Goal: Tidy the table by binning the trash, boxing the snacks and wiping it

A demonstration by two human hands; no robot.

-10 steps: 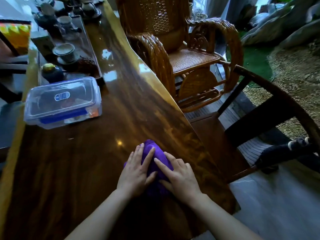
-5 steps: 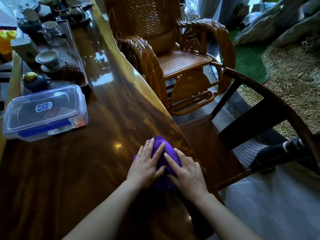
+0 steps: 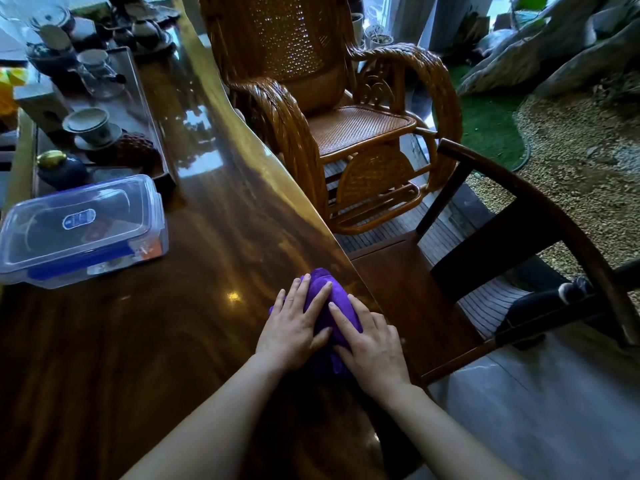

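Observation:
A bunched purple cloth [image 3: 320, 284] lies on the glossy dark wooden table [image 3: 138, 341], close to its right edge. My left hand [image 3: 292, 329] presses flat on the cloth's left side, fingers spread. Beside it, my right hand [image 3: 372, 344] covers the right side, its fingers pointing up-left over the fabric. A clear plastic box with a closed lid and blue clips [image 3: 79, 230] sits at the table's left; some snack packs show faintly through it.
A tea tray [image 3: 145, 109] with cups, pots and a jar runs along the far left of the table. A rattan rocking chair [image 3: 346, 126] and a dark wooden chair [image 3: 502, 237] stand against the table's right edge. Beyond them are gravel and rocks.
Both hands have slid the purple cloth away from me and toward the table's right edge. The box has not moved on the table.

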